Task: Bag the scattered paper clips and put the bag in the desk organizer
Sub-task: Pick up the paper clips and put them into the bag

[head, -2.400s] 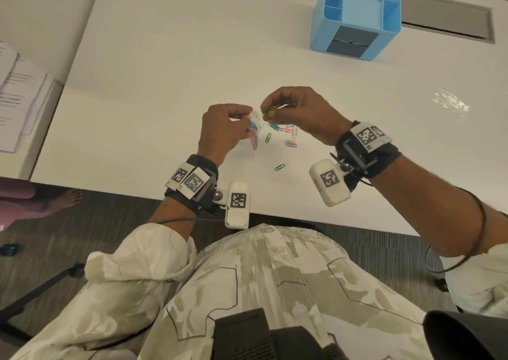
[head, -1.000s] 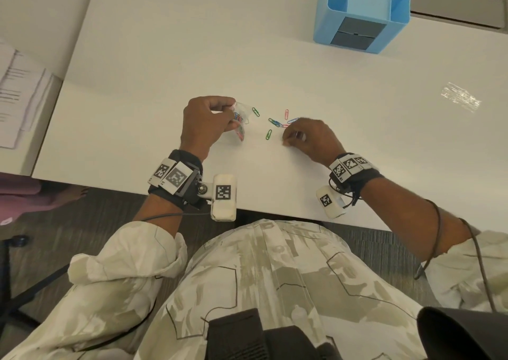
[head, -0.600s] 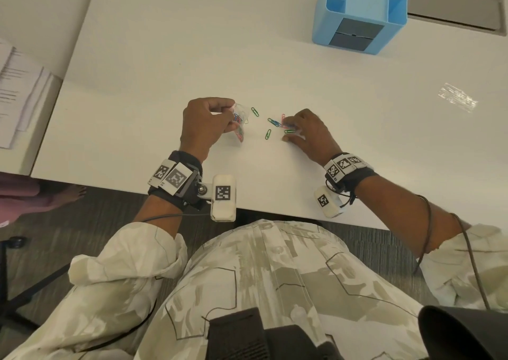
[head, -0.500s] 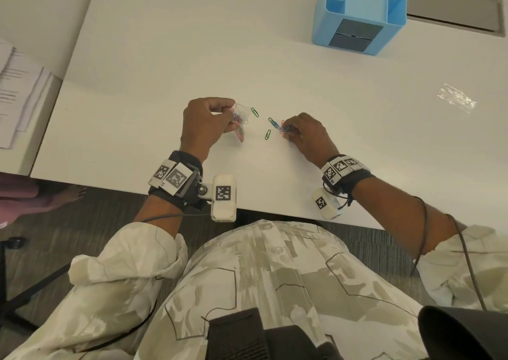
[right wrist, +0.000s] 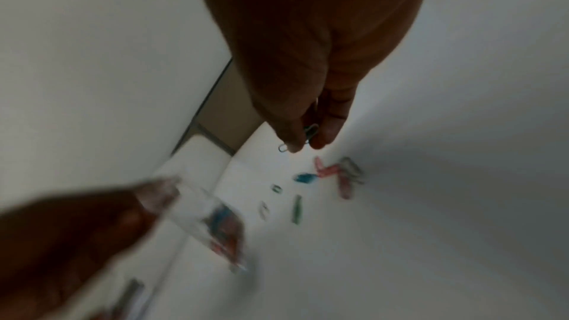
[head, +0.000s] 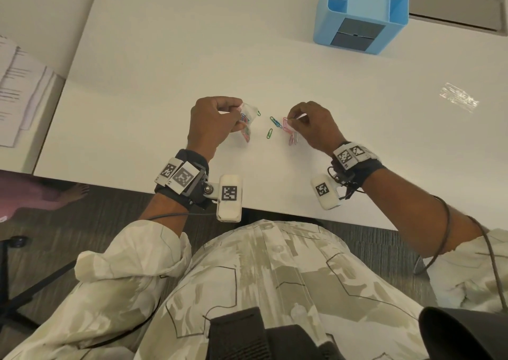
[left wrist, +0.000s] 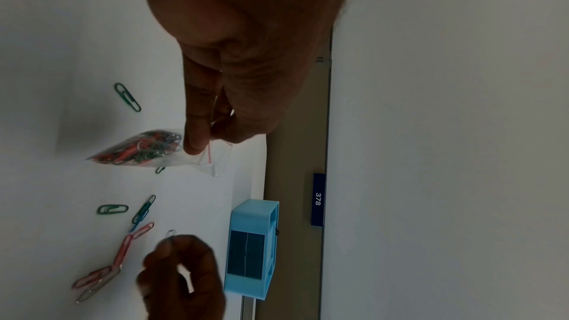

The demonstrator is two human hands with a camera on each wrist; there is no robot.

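Note:
My left hand (head: 238, 116) pinches the top of a small clear zip bag (head: 247, 124) that hangs just above the white desk (head: 165, 57) with several coloured paper clips inside. In the left wrist view its fingers (left wrist: 197, 135) hold the bag (left wrist: 138, 147) by the red seal line. Just right of the loose clips, my right hand (head: 292, 120) pinches a silver paper clip (right wrist: 311, 133). Loose clips lie between my hands: a green one (head: 270, 133), a blue one (head: 275, 122), pink ones (head: 286, 124). The blue desk organizer (head: 360, 15) stands at the far right.
A grey cable slot (head: 453, 10) is set into the desk behind the organizer. A patch of reflected light (head: 457, 99) lies at the right. Stacked papers (head: 16, 90) sit on a lower surface to the left. The desk's near edge runs just under my wrists.
My right hand reached down among the loose clips, pinched one and has lifted slightly off the desk. The left hand has kept the bag in the same place.

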